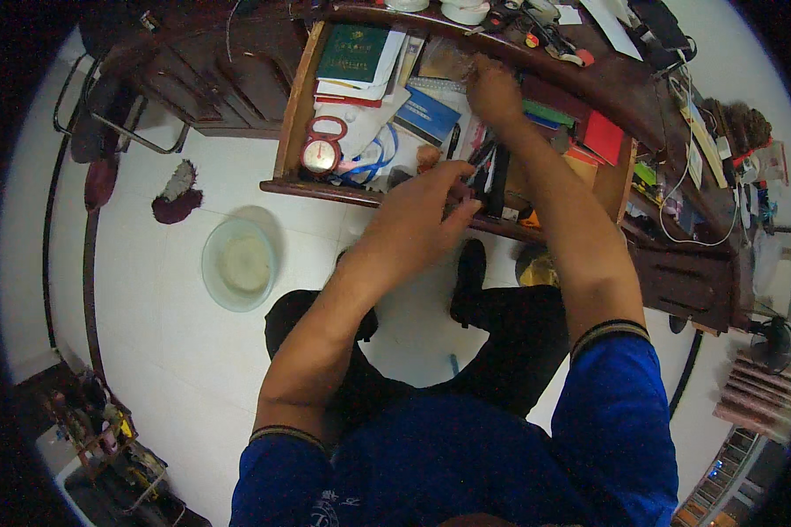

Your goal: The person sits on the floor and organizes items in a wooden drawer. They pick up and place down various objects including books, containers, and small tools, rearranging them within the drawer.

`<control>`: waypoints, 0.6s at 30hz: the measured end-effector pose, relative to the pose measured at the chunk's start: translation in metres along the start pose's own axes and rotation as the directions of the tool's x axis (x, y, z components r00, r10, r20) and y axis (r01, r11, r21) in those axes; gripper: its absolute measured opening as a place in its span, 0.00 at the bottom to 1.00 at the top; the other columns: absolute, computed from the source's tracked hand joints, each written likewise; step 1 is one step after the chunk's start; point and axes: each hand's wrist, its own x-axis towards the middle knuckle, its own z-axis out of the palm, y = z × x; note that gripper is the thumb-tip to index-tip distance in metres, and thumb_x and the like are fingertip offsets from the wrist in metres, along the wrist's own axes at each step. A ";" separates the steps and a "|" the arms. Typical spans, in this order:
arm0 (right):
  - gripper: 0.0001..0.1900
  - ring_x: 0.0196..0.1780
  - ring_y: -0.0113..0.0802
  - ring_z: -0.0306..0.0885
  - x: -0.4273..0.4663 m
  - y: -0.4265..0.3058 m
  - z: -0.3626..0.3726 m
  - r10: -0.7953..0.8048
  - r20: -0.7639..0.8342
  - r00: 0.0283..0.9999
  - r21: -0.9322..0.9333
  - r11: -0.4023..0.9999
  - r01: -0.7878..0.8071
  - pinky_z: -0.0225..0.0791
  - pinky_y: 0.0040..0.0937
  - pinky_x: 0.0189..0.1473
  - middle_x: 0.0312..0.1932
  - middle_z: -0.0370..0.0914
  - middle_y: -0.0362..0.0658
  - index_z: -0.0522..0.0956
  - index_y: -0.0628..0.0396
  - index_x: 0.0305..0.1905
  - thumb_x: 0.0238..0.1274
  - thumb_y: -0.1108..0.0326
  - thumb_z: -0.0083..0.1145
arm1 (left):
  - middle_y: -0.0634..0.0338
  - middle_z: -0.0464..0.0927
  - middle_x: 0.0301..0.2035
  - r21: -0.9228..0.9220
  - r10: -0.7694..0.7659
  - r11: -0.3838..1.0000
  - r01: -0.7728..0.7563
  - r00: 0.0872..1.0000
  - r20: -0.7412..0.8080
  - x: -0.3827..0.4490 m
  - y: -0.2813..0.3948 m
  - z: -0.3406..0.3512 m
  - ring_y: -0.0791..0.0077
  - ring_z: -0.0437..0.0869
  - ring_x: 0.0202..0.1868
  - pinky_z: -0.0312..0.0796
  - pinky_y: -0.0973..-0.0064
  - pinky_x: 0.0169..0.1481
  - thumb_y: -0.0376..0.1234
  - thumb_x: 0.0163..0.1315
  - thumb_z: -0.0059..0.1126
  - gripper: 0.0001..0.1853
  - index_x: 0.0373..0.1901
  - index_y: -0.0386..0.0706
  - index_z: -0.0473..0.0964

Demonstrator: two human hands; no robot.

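My left hand [422, 211] is over the front edge of a pulled-out wooden drawer [282, 155], its fingers curled beside several dark pens [481, 161]. Whether it grips any of them is hidden. At the back of the drawer, my right hand [494, 92] reaches down by a clear plastic packet [443, 60], its fingertips blurred. Left of the hands lie a blue booklet [428, 115], a blue cord [385, 155] and a small brown round object [428, 158]. A red-framed dial scale [321, 155] and a dark green booklet [352, 53] are in the drawer's left part.
Red paper [603, 137] and a green strip [548, 113] lie in the drawer's right part. The dark wooden desk [626, 85] above it carries tools and papers. A translucent basin [238, 263] and a pair of fuzzy slippers [176, 194] are on the tiled floor.
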 end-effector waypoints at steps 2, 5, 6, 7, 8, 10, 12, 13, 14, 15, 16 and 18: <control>0.14 0.48 0.60 0.85 -0.003 -0.005 -0.002 -0.067 -0.011 0.998 0.021 0.998 0.067 0.77 0.56 0.53 0.43 0.85 0.60 0.81 0.54 0.54 0.67 0.67 0.55 | 0.44 0.86 0.46 0.051 0.024 0.998 -0.022 0.999 -0.049 -0.006 -0.006 -0.001 0.49 0.88 0.50 0.78 0.58 0.56 0.33 0.70 0.63 0.21 0.61 0.36 0.73; 0.14 0.48 0.59 0.85 0.002 0.005 -0.008 -0.010 -0.083 0.997 0.133 0.991 0.021 0.77 0.55 0.53 0.43 0.85 0.59 0.82 0.55 0.54 0.66 0.69 0.55 | 0.46 0.86 0.50 0.045 0.003 0.999 -0.001 0.999 -0.051 -0.008 0.003 -0.005 0.52 0.88 0.53 0.77 0.61 0.60 0.34 0.72 0.61 0.21 0.64 0.38 0.72; 0.14 0.48 0.59 0.85 -0.002 0.003 -0.007 0.010 -0.100 0.995 0.198 0.980 0.010 0.77 0.54 0.54 0.44 0.85 0.59 0.83 0.55 0.53 0.65 0.69 0.55 | 0.47 0.86 0.51 0.027 -0.027 0.999 0.028 0.999 -0.043 -0.009 0.003 -0.005 0.53 0.88 0.55 0.77 0.62 0.61 0.34 0.73 0.60 0.21 0.65 0.39 0.72; 0.14 0.49 0.59 0.85 -0.009 -0.005 -0.007 0.034 -0.104 0.994 0.270 0.963 -0.005 0.77 0.54 0.54 0.44 0.85 0.59 0.83 0.56 0.52 0.65 0.69 0.55 | 0.47 0.86 0.52 -0.004 -0.053 0.999 0.053 0.997 -0.065 -0.012 0.004 -0.006 0.55 0.88 0.55 0.76 0.63 0.61 0.34 0.73 0.60 0.21 0.65 0.39 0.72; 0.13 0.49 0.59 0.85 -0.011 -0.010 -0.010 0.027 -0.123 0.992 0.262 0.965 0.006 0.77 0.52 0.54 0.45 0.85 0.59 0.84 0.56 0.50 0.64 0.69 0.55 | 0.47 0.86 0.52 -0.036 -0.079 0.996 0.076 0.993 -0.086 -0.014 0.004 -0.008 0.57 0.88 0.55 0.76 0.64 0.61 0.34 0.74 0.59 0.20 0.64 0.39 0.72; 0.13 0.49 0.59 0.85 -0.008 -0.013 -0.014 0.025 -0.058 0.998 0.246 0.969 -0.010 0.77 0.52 0.54 0.44 0.85 0.61 0.84 0.57 0.50 0.64 0.69 0.56 | 0.48 0.85 0.54 -0.094 -0.066 0.994 0.053 0.987 -0.144 -0.015 0.004 -0.001 0.64 0.87 0.56 0.76 0.66 0.61 0.32 0.75 0.58 0.19 0.64 0.39 0.73; 0.13 0.48 0.59 0.85 -0.001 -0.011 -0.012 0.034 0.014 0.999 0.217 0.975 -0.037 0.77 0.53 0.55 0.43 0.85 0.62 0.84 0.59 0.50 0.65 0.69 0.57 | 0.48 0.86 0.50 -0.114 -0.011 0.993 -0.009 0.985 -0.174 -0.009 0.006 0.010 0.64 0.88 0.54 0.77 0.68 0.59 0.28 0.74 0.57 0.17 0.62 0.38 0.73; 0.12 0.48 0.60 0.86 0.007 -0.008 -0.010 0.045 0.054 0.998 0.195 0.979 -0.055 0.77 0.53 0.54 0.42 0.85 0.62 0.84 0.60 0.49 0.65 0.69 0.57 | 0.48 0.87 0.48 -0.126 0.017 0.991 -0.041 0.982 -0.187 -0.006 0.007 0.016 0.64 0.89 0.53 0.78 0.69 0.58 0.25 0.73 0.56 0.16 0.61 0.37 0.73; 0.12 0.48 0.60 0.86 0.010 -0.004 -0.008 0.057 0.092 0.994 0.172 0.982 -0.072 0.77 0.53 0.54 0.41 0.85 0.63 0.83 0.61 0.48 0.65 0.68 0.58 | 0.49 0.86 0.51 -0.137 -0.034 0.990 0.014 0.989 -0.141 -0.003 0.009 0.018 0.64 0.88 0.54 0.77 0.68 0.59 0.26 0.74 0.57 0.17 0.62 0.37 0.73; 0.12 0.48 0.60 0.85 0.008 -0.007 -0.009 0.084 0.095 0.992 0.180 0.979 -0.100 0.77 0.54 0.54 0.41 0.85 0.62 0.83 0.62 0.48 0.65 0.68 0.58 | 0.49 0.85 0.54 -0.150 -0.094 0.986 0.078 0.990 -0.103 -0.003 0.012 0.018 0.65 0.87 0.56 0.77 0.68 0.61 0.27 0.74 0.57 0.17 0.63 0.38 0.73; 0.12 0.47 0.61 0.85 0.006 -0.010 -0.012 0.111 0.097 0.989 0.188 0.974 -0.128 0.77 0.54 0.53 0.42 0.85 0.62 0.82 0.62 0.48 0.66 0.67 0.58 | 0.50 0.84 0.57 -0.161 -0.152 0.977 0.141 0.986 -0.064 -0.003 0.013 0.019 0.65 0.86 0.57 0.76 0.67 0.62 0.28 0.74 0.57 0.18 0.64 0.38 0.74; 0.12 0.49 0.61 0.84 -0.001 -0.013 -0.014 0.132 0.023 0.991 0.177 0.975 -0.134 0.77 0.54 0.53 0.43 0.84 0.61 0.82 0.62 0.49 0.65 0.67 0.59 | 0.49 0.86 0.51 -0.087 -0.056 0.995 0.049 0.995 -0.087 -0.004 0.014 0.023 0.63 0.89 0.52 0.78 0.68 0.58 0.27 0.74 0.57 0.18 0.63 0.38 0.72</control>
